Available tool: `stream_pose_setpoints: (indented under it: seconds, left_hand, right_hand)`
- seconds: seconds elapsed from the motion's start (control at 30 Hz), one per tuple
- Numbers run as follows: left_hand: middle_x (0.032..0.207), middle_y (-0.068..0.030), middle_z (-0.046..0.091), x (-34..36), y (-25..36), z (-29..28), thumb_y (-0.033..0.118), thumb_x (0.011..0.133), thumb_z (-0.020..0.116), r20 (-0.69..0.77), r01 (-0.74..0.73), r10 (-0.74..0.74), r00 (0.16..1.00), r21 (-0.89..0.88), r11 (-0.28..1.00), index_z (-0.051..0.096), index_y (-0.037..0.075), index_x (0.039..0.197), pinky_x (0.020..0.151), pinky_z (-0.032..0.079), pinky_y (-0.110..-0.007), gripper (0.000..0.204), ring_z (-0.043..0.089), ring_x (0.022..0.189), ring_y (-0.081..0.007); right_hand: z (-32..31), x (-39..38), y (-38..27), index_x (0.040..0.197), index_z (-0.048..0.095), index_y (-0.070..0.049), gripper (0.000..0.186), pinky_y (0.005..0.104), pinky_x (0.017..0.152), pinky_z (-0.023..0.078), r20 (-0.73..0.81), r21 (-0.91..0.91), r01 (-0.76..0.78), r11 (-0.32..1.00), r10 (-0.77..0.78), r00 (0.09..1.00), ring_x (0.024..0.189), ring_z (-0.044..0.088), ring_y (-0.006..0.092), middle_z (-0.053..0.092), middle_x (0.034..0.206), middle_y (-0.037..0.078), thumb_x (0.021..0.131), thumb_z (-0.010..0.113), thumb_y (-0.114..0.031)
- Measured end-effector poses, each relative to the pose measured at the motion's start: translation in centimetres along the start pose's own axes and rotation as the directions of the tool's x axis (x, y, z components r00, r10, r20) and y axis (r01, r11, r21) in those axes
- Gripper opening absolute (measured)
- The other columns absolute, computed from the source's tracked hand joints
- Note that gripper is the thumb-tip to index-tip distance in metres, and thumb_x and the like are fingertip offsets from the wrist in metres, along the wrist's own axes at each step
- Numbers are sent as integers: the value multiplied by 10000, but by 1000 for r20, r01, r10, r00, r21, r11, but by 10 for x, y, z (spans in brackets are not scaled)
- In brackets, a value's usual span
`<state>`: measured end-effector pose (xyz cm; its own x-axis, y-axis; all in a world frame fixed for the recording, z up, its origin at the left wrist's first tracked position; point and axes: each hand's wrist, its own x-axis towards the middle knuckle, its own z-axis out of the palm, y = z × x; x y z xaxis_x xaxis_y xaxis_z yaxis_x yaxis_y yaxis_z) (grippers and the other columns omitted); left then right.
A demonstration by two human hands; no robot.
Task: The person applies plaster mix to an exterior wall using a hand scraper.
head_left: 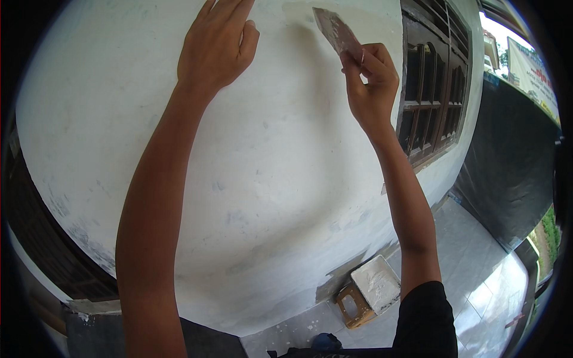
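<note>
A white plastered wall fills most of the view, its surface uneven in tone, with grey smudges and scuffs lower down and a paler, fresher-looking patch near the top centre. The left hand lies open and flat against the wall high up, fingers stretched upward. To its right, the right hand is closed in a pinch around the lower end of a flat scraper blade, smeared with white and reddish residue, which tilts up and to the left and meets the wall beside the paler patch.

On the right, a dark brown wooden window frame with panelled bars is set into the wall. Below, the floor is grey tile, speckled with white spots near the wall. A small wooden stool stands on it close to the wall's foot, carrying a white rectangular tray of white paste. A dark sheet hangs beyond the tiles at far right, with greenery at its edge.
</note>
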<state>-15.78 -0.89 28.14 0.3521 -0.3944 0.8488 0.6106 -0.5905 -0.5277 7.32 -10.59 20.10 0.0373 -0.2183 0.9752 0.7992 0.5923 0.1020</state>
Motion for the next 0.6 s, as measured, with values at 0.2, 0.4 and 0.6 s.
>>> stream_pose_setpoints:
  seconds: [0.2, 0.4, 0.6]
  left_hand:
    - [1453, -279, 544, -1, 0, -2, 115, 963, 478, 9, 5, -5, 1000, 4, 1000, 538, -116, 1376, 1218, 331, -510, 477, 480, 1412, -392]
    - [1456, -279, 542, -2, -1, -1, 109, 959, 481, 14, -6, 6, 1000, 5, 1000, 535, -119, 1379, 1217, 333, -510, 481, 476, 1417, -390]
    - [1455, -285, 540, -1, 0, 1, 108, 957, 480, 21, -1, 1, 1000, 16, 1000, 533, -124, 1377, 1220, 328, -509, 483, 473, 1419, -390]
  right_hand:
    - [-7, 16, 4, 1011, 744, 58, 133, 287, 735, 617, 21, 311, -311, 898, 321, 947, 842, 651, 122, 632, 952, 56, 959, 677, -44]
    - [2, 17, 13, 1112, 758, 8, 233, 323, 703, 568, -56, -228, 127, 965, -143, 988, 842, 651, 187, 629, 993, 91, 885, 707, 27]
    - [26, 13, 19, 1141, 720, -25, 361, 375, 689, 561, 140, -472, 396, 788, -376, 916, 885, 581, 251, 594, 993, 55, 790, 737, 61]
